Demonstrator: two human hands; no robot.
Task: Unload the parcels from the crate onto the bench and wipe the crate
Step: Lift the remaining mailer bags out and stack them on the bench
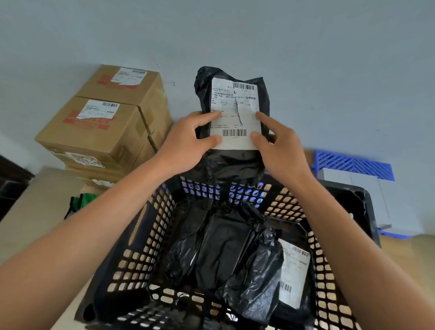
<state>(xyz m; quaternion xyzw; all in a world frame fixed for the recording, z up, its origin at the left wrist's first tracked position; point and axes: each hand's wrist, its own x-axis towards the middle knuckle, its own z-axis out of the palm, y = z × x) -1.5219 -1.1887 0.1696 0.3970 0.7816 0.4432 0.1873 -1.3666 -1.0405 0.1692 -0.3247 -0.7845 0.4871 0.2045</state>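
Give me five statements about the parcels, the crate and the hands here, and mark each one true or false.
1. Both hands, the left hand and the right hand, hold one black parcel. True.
2. The crate is already emptied. False: black parcels still lie in it.
3. The held parcel's label is torn. True.
4. The cardboard boxes stand to the right of the crate. False: they are stacked to its left.
5. The crate is blue. False: it is black, with lattice walls.
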